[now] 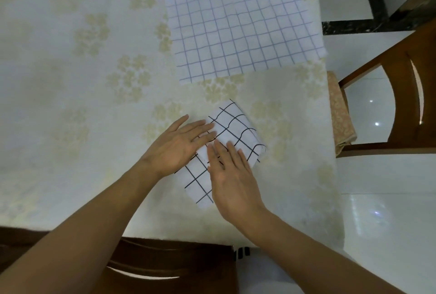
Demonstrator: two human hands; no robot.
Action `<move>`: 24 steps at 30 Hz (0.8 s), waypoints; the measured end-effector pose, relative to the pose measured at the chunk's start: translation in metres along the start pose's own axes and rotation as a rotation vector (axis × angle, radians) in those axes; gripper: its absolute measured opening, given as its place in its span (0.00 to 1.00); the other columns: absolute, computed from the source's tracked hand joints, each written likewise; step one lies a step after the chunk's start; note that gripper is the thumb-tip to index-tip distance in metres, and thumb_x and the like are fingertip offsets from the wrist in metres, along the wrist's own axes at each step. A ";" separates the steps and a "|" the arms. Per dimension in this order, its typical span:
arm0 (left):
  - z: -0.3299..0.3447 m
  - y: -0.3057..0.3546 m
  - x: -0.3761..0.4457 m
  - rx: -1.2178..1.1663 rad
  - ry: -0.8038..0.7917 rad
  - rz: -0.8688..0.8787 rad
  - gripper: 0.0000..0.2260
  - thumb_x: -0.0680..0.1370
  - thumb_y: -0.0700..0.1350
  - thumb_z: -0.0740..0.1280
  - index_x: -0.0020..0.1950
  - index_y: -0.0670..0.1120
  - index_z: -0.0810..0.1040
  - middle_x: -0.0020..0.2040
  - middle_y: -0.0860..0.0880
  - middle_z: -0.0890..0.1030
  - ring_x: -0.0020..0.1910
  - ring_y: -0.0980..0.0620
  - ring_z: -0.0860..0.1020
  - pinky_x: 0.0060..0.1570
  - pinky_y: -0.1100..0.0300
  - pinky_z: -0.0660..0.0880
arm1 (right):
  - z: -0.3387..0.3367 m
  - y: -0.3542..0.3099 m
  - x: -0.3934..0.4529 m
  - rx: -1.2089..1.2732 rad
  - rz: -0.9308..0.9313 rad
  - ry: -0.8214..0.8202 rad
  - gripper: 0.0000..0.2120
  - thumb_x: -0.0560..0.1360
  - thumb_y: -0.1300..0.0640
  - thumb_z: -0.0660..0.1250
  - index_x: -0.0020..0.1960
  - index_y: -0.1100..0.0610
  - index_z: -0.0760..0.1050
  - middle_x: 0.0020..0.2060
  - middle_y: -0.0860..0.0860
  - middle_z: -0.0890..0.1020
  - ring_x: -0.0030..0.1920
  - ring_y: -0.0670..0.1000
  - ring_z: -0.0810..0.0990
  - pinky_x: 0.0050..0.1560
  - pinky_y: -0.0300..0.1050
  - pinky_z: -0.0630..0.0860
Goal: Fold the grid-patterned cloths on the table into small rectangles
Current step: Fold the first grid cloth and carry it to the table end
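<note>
Where the counter (70,81) fills most of the view, it wears a cream cover with faint tan flower prints; glossy white floor tiles (382,199) with a dark border strip show at right. Wooden chair (401,76) beside the counter's right edge, a second chair (169,267) at the near edge under the arms. Tan patterned fabric (339,114) hangs off the right side.

Blue-grid cloth (243,27) lies flat and spread at the far right of the counter, one corner overhanging the right edge. Black-grid cloth (233,133) sits nearer, centre-right, already folded to a small tilted rectangle, well apart from the blue one.

Left hand (179,145): grip apart, fingers straight and flat, pressing the folded cloth's left part. Right hand (231,175): grip apart too, fingers extended and laid on the cloth's near side, fingertips (228,146) reaching its middle. Neither curls round anything. The hands sit just beside each other, fingertips almost meeting.
</note>
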State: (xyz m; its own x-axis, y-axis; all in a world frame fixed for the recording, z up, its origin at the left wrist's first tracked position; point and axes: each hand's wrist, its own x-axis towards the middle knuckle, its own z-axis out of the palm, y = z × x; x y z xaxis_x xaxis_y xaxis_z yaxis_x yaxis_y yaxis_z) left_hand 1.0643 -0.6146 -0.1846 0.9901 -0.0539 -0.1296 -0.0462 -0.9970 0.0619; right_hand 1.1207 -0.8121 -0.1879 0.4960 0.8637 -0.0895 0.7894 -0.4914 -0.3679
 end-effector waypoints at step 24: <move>0.032 0.028 -0.044 -0.131 0.121 -0.483 0.22 0.76 0.45 0.55 0.69 0.44 0.72 0.71 0.43 0.72 0.67 0.42 0.72 0.71 0.43 0.64 | 0.025 0.025 0.038 0.136 -0.164 0.037 0.17 0.77 0.63 0.62 0.65 0.61 0.75 0.65 0.59 0.77 0.69 0.61 0.73 0.65 0.57 0.75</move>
State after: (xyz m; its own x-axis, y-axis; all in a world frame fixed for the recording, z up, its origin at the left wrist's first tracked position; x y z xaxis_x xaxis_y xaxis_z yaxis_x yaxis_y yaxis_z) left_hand 1.0152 -0.6416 -0.2090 0.9031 0.4254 -0.0588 0.4293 -0.8910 0.1479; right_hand 1.1504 -0.7887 -0.2234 0.3795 0.9251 0.0153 0.8061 -0.3224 -0.4963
